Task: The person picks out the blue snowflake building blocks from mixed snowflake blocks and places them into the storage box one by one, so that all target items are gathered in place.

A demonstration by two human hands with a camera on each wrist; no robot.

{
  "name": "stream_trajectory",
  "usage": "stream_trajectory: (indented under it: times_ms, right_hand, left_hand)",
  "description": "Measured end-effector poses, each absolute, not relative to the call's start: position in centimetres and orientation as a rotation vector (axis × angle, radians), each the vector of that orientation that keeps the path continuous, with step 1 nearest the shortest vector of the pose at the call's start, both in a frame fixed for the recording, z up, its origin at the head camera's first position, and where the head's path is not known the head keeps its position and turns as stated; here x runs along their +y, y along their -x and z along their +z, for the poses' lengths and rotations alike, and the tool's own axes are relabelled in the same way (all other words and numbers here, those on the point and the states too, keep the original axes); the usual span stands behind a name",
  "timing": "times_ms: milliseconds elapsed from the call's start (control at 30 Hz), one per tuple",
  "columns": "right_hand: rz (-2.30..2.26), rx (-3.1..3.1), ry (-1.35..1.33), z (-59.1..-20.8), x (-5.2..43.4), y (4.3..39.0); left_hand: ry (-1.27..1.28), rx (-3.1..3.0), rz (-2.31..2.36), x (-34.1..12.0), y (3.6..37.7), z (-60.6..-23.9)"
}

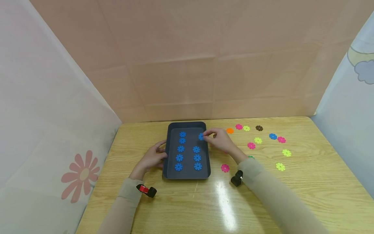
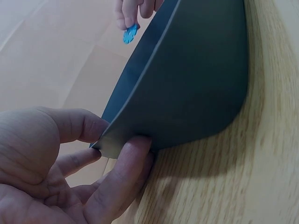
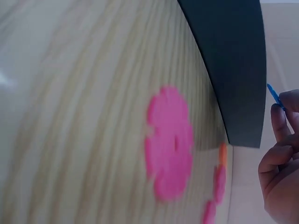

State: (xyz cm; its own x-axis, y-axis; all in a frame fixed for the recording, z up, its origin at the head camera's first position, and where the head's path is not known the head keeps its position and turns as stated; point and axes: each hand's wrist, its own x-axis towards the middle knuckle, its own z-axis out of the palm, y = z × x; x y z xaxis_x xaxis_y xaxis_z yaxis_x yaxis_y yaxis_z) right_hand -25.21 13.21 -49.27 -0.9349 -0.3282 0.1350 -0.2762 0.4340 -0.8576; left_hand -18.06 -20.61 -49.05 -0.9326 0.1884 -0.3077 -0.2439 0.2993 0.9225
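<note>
Wooden table [image 1: 306, 188] carries the dark tray [image 1: 187, 175], my landmark. My left hand [image 1: 152, 158] grips the tray's left wall, and I judge this keeps it steady. My right hand [image 1: 220, 139] pinches a blue disc [image 1: 201, 136] just above the tray's far right corner. I should lower it flat behind the right column of blue discs [image 1: 197, 158], where room stays open. Right of the tray, loose coloured discs [image 1: 257, 140] lie near my sleeve, so I should withdraw carefully.

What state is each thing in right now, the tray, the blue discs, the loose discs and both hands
Tray: flat on table, open, steadied.
Blue discs in tray: lying flat in two columns.
Held blue disc: pinched above tray.
Left hand: gripping tray's edge.
Right hand: pinching disc.
Loose coloured discs: scattered flat on table.
</note>
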Motion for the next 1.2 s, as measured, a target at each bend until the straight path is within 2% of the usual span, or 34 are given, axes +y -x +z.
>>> stream_trajectory:
  times_ms: [733,1200]
  right_hand:
    - [-1.171,2.734,0.618,-50.1,10.0,26.2]
    - [-1.07,2.755,0.685,-50.0,10.1,26.3]
  left_hand:
    - [0.015,2.234,1.647,-20.7,18.1,-48.6]
    - [0.056,2.235,1.647,-20.7,18.1,-49.2]
